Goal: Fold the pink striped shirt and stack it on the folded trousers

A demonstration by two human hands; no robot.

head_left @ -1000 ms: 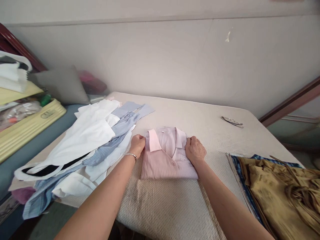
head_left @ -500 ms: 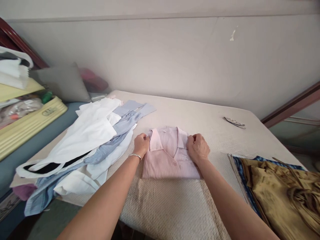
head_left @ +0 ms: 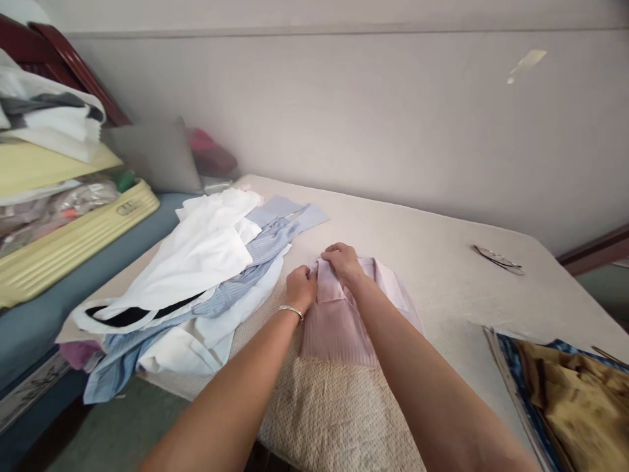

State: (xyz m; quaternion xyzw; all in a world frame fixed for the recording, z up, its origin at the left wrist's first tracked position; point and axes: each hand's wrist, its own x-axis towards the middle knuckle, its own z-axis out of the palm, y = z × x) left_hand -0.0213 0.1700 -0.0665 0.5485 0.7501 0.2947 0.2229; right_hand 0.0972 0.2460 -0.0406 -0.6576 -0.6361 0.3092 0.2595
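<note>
A pink ribbed shirt (head_left: 339, 328) with a collar lies folded into a compact shape on the bed. My left hand (head_left: 301, 288), with a bracelet at the wrist, is closed on the shirt's left edge beside the collar. My right hand (head_left: 343, 263) reaches across the shirt, its fingers curled at the upper left of the collar, close to my left hand. Its forearm covers the shirt's middle and part of the front. The fingertips of both hands are partly hidden.
White garments (head_left: 196, 252) and blue striped clothing (head_left: 275, 239) lie in a loose heap on the left. Eyeglasses (head_left: 498, 259) rest at the right, behind folded gold-brown cloth (head_left: 580, 393). A yellow case (head_left: 83, 242) stands far left. The wall (head_left: 368, 118) rises behind the bed.
My right hand has moved from the shirt's right edge over to the left side of its collar. My left hand stays at the left edge. The view has shifted, and things appear farther right.
</note>
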